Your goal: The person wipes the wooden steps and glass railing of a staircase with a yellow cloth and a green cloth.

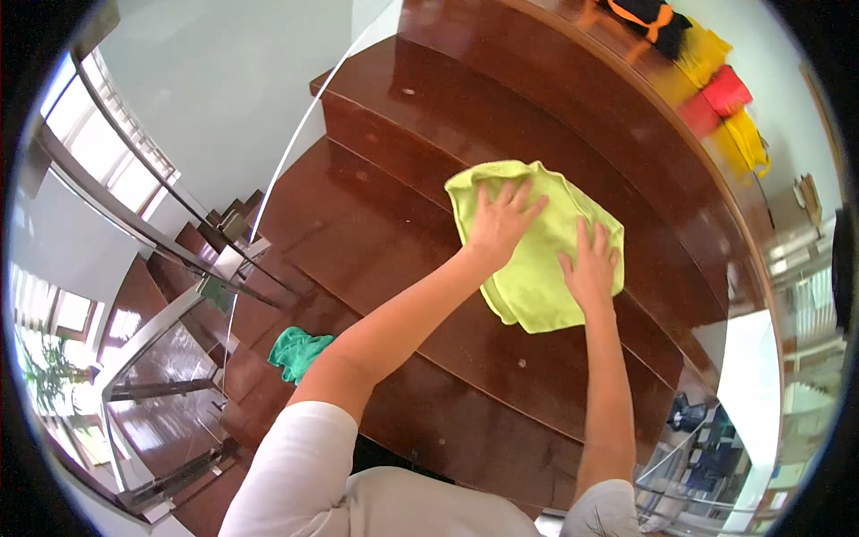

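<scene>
A light yellow-green cloth [537, 295] lies spread over the glossy brown wooden steps [367, 215], its edges slightly wrinkled. Both my hands press on it with fingers apart and lying flat: my left hand [503, 224] on its upper left part, my right hand [591, 268] on its right part. A crumpled teal cloth [295, 356] rests on the steps to the left, beside my left forearm.
A metal railing with glass panels [161, 398] runs down the left, with windows and a plant [54, 362] beyond. Yellow, red and dark soft items [725, 89] lie along the upper right. A wall [197, 89] borders the steps at upper left.
</scene>
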{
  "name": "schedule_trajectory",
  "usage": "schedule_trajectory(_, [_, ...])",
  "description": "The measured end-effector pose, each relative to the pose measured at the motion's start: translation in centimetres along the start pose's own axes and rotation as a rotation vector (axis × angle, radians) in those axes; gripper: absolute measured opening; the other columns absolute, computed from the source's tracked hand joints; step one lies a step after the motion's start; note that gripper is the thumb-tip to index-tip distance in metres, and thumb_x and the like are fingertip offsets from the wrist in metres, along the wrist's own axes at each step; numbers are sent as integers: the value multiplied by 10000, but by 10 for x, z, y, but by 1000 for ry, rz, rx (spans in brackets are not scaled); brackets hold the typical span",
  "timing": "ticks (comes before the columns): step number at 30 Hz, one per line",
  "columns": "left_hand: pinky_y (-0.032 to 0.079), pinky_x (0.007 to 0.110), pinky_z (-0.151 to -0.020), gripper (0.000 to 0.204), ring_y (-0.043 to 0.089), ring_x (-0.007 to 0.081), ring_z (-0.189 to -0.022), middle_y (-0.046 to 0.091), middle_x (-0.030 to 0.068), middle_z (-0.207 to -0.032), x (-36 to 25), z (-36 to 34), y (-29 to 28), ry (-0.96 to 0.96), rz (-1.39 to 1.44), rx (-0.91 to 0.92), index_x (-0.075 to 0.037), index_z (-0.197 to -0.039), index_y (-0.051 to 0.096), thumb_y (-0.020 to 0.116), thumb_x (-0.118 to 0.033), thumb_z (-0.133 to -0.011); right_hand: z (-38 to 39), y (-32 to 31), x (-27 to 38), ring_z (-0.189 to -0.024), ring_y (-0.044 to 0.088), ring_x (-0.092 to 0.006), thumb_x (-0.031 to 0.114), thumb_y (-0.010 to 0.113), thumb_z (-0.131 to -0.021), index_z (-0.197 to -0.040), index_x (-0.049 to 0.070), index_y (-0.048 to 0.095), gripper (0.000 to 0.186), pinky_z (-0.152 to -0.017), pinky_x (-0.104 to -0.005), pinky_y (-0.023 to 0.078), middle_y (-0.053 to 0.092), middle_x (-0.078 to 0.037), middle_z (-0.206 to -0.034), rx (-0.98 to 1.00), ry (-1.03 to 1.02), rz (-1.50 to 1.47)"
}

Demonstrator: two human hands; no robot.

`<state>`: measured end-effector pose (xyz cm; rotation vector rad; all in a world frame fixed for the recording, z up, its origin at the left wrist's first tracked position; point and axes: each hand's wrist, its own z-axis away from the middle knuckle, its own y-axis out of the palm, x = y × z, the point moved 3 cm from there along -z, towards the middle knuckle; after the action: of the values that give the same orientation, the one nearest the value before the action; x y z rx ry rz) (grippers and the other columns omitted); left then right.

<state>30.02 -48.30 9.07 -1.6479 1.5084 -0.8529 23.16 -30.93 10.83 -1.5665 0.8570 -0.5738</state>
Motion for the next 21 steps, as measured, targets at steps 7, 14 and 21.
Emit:
schedule_trajectory(7, [524,389,-881,570,492,269,-1227,489,78,-1315,81,-25,9,78,337,-29,-178,-1282,525,628,-37,-739,-50,-6,40,-1355,262,-420,262,695,-775,-1395,23,309,769,-1107,-529,252,320,-261,-1386,7,-281,4])
schedule_trajectory(14, [490,371,-930,578,528,251,-1189,499,63,-1316,200,-22,14,-11,314,-13,-148,-1233,552,660,-42,-676,-132,-3,183,-1309,326,-420,213,723,-708,-1311,-30,403,725,-1099,-522,271,392,-264,-1324,-143,-380,-89])
schedule_trajectory(21, [398,365,-1029,694,487,288,-1226,482,134,-1370,355,-15,47,-309,217,-76,-105,-1348,479,581,98,-692,-223,31,308,-1168,482,-443,177,753,-663,-1202,-98,500,656,-1077,-560,285,528,-295,-1177,-360,-296,-392])
